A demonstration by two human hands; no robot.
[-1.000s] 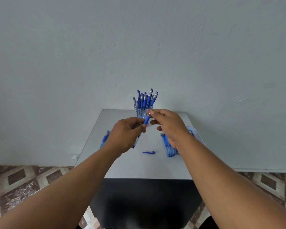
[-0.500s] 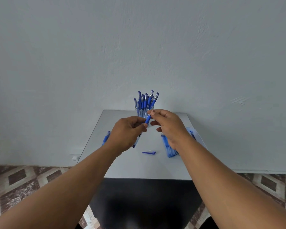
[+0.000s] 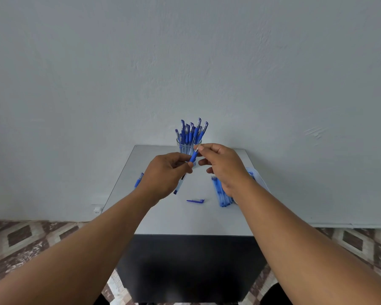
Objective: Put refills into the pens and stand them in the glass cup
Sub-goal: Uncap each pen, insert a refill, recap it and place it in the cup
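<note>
Above the small white table [image 3: 174,219] I hold one blue pen [image 3: 193,156] slanted between both hands. My left hand [image 3: 165,175] grips its clear barrel, whose lower end pokes out below the fist. My right hand [image 3: 223,166] pinches the metal tip end with thumb and forefinger. Behind them, at the table's far edge, stands the glass cup [image 3: 186,148] with several blue pens upright in it. A loose blue pen cap [image 3: 195,200] lies on the table below my hands.
A bundle of blue pens or refills [image 3: 221,193] lies at the right, partly under my right wrist, on a clear wrapper. Another blue pen [image 3: 139,180] lies near the table's left edge. A grey wall rises close behind; patterned floor tiles surround the table.
Both hands stay on the same pen, almost in place. My right fingers have shifted slightly at the tip end.
</note>
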